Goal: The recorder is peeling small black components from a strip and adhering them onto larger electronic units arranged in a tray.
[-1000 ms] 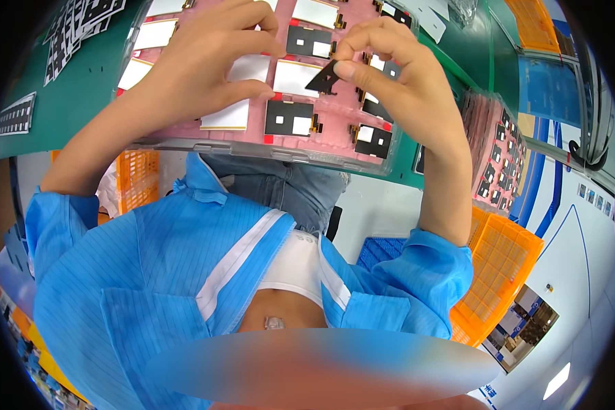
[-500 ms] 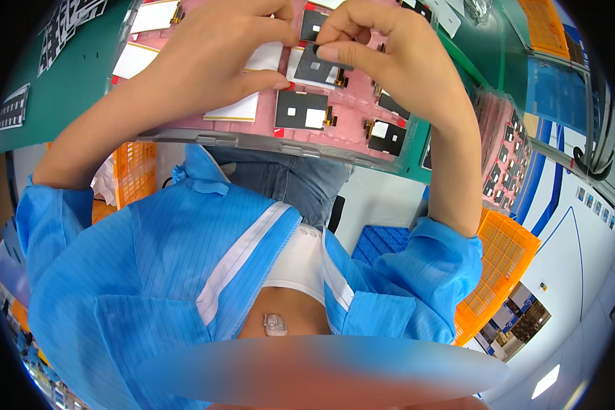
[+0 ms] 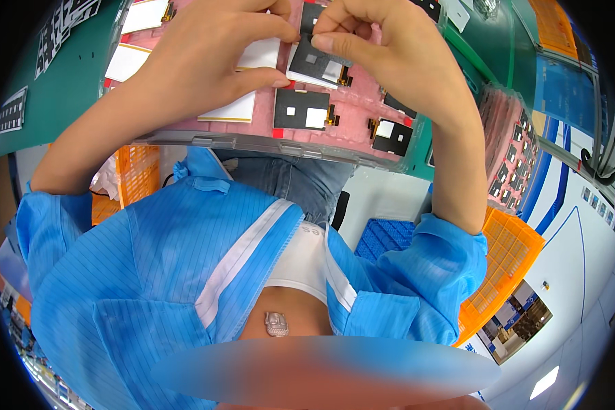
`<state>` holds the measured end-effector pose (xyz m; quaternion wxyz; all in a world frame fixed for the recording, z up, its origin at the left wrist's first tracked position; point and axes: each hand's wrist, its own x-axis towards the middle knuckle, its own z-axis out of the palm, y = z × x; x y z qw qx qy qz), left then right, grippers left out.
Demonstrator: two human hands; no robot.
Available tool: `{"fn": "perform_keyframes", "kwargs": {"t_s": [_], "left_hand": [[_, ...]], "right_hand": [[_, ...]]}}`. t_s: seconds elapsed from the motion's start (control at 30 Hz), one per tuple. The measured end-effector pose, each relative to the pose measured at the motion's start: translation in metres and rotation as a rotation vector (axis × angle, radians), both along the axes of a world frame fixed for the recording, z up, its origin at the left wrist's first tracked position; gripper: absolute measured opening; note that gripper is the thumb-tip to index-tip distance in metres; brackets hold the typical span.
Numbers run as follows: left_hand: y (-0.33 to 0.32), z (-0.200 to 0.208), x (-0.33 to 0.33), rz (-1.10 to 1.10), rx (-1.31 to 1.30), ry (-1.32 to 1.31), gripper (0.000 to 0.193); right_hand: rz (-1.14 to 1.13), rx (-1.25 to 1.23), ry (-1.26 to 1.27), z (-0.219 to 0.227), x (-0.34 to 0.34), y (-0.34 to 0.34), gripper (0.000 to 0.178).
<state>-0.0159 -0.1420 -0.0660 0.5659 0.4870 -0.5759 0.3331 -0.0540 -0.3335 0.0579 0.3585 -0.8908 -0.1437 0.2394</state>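
Note:
My right hand (image 3: 396, 55) pinches the upper edge of a thin black sheet (image 3: 312, 63) with a square cutout between thumb and forefinger. The sheet lies slightly tilted over a small white panel (image 3: 296, 74), whose white left and lower edges show beneath it. A gold-brown flex connector (image 3: 346, 77) sticks out at the panel's right. My left hand (image 3: 222, 51) is at the panel's left side, thumb and forefinger apart at its corners; whether the fingertips touch it I cannot tell. Just below, a black-covered panel (image 3: 301, 109) with a red tab rests on the pink foam tray (image 3: 253, 137).
White panels (image 3: 126, 63) lie on the tray's left, black-covered ones (image 3: 391, 137) on its right. Black sheets on backing (image 3: 61, 31) lie on the green table (image 3: 20, 75). A second pink tray (image 3: 502, 143) stands at right; orange crates (image 3: 502, 263) and a blue basket (image 3: 386, 239) are below.
The black sheet has turned a little and sits slightly differently over the white panel, still in my right fingers. The left hand keeps about the same place. The view has shifted slightly.

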Motion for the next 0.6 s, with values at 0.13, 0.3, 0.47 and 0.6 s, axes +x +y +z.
{"fn": "perform_keyframes", "kwargs": {"t_s": [0.13, 0.3, 0.47, 0.6], "left_hand": [[-0.001, -0.0016, 0.0009, -0.012, -0.019, -0.005, 0.039], [-0.0006, -0.002, 0.0005, -0.011, -0.013, -0.006, 0.04], [0.0, -0.0019, 0.0003, 0.007, -0.006, -0.009, 0.041], [0.0001, -0.0018, 0.0002, 0.02, -0.006, -0.011, 0.04]], "right_hand": [[0.037, -0.013, -0.093, -0.0029, 0.0029, -0.0025, 0.014], [0.026, -0.02, -0.005, -0.0006, 0.0006, 0.0025, 0.015], [0.041, -0.033, -0.025, -0.0015, 0.0009, 0.0037, 0.016], [0.056, -0.026, -0.017, -0.0018, 0.0016, 0.0035, 0.016]]}}
